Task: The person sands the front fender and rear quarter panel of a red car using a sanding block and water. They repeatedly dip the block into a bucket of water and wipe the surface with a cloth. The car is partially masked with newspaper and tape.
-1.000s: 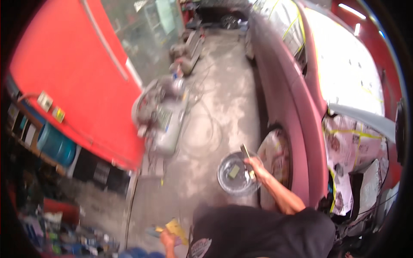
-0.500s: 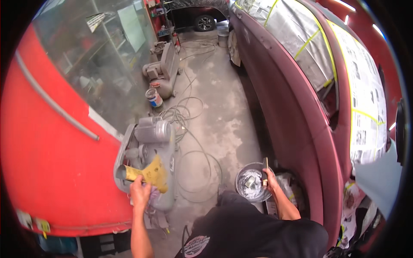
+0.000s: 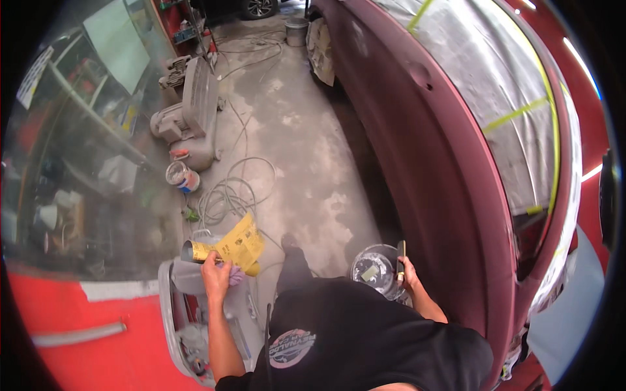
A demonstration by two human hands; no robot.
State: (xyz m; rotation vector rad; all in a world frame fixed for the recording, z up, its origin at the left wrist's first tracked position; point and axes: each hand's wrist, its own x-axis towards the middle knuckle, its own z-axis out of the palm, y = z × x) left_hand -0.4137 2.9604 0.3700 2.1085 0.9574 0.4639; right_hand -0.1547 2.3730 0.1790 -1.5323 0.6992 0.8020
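Note:
My left hand (image 3: 215, 268) grips a yellow sheet of sandpaper (image 3: 238, 244) together with a small purple cloth, held over a grey machine at my lower left. My right hand (image 3: 409, 272) holds a thin dark scraper-like tool (image 3: 401, 255) and steadies a clear plastic bucket (image 3: 375, 267) with some pale material inside. The bucket sits low beside a maroon car body (image 3: 450, 182), whose windows are masked with plastic and yellow-green tape.
A coiled grey hose (image 3: 228, 192) lies on the concrete floor. A paint can (image 3: 179, 176) and a grey compressor (image 3: 192, 111) stand at the left. A red car door with glass (image 3: 72, 195) fills the left side. A metal bucket (image 3: 297, 29) stands far ahead.
My view has swung forward along the maroon car. My left hand came up holding the yellow sandpaper, and the bucket stayed in my right hand.

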